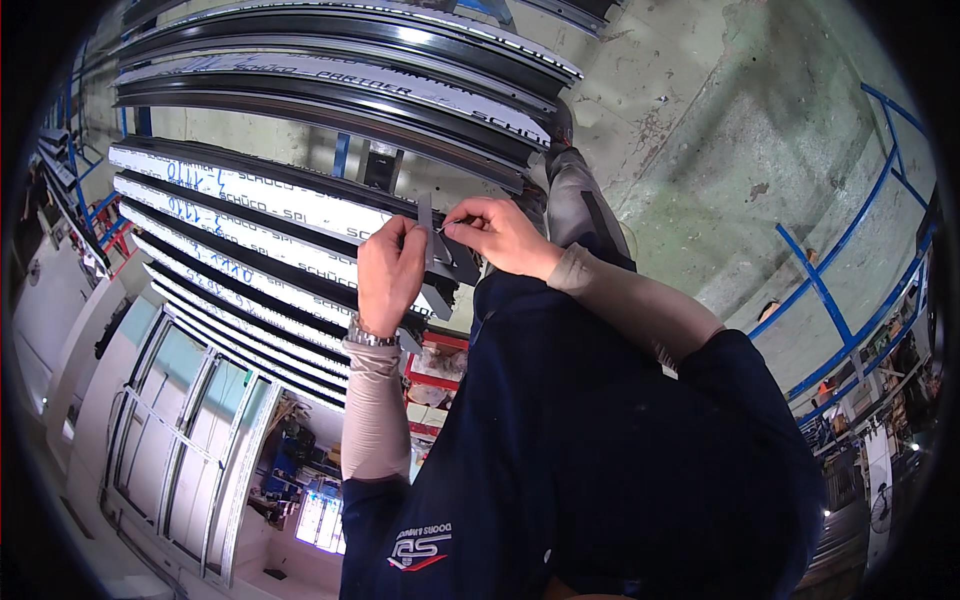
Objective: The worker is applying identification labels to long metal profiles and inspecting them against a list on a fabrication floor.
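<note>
My left hand (pixel 390 275) is closed at the end of the nearer row of long profiles (pixel 270 215), which wear white printed film with blue handwriting. A narrow flat grey strip (pixel 425 212) stands up at its fingertips. Facing it, my right hand (pixel 500 237) pinches thumb against forefinger close to that strip. Something small and dark shows at the pinch, too small to name. Just below both hands lie the dark cut ends of the profiles (pixel 450 265). My fingers hide part of the strip and of the film.
More dark profiles with white film (pixel 330 75) lie across the far side, on supports with blue parts. Blue rail frames (pixel 825 290) stand at the right on the greenish concrete floor (pixel 690 130). A red rack (pixel 437 365) is below the profile ends. Pale framed panels (pixel 190 430) stand lower left.
</note>
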### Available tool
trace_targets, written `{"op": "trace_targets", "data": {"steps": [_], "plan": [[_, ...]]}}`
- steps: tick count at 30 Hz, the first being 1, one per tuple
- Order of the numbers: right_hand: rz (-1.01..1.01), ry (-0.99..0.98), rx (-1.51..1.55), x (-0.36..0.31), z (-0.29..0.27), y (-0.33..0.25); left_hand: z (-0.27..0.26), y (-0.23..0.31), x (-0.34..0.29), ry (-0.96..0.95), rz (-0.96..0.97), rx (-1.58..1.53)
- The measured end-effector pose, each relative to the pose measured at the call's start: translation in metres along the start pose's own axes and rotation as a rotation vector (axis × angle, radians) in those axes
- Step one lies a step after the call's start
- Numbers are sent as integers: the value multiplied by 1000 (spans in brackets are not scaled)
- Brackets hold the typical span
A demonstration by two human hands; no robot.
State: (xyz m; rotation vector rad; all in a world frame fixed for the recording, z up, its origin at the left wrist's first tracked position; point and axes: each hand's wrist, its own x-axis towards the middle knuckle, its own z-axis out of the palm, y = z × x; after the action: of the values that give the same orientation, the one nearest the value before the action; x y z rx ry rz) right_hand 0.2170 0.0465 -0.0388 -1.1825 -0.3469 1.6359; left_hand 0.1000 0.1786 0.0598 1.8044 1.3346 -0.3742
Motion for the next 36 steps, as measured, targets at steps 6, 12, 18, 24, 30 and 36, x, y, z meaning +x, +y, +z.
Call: {"op": "trace_targets", "data": {"steps": [6,12,18,24,30,36], "plan": [[-463,208,-484,-5,2,2,-17,19,24,-215,14,242],[-618,261,-637,-5,1,0,-27,36,39,-416,27,420],[-627,254,-660,-6,2,3,-27,40,57,-541,143,559],[-596,278,-633,-3,4,5,-23,47,61,-585,107,653],[-280,451,-393,5,17,24,-21,47,64,-604,102,626],[61,515,-254,-8,-16,63,-30,38,60,-556,70,449]]}}
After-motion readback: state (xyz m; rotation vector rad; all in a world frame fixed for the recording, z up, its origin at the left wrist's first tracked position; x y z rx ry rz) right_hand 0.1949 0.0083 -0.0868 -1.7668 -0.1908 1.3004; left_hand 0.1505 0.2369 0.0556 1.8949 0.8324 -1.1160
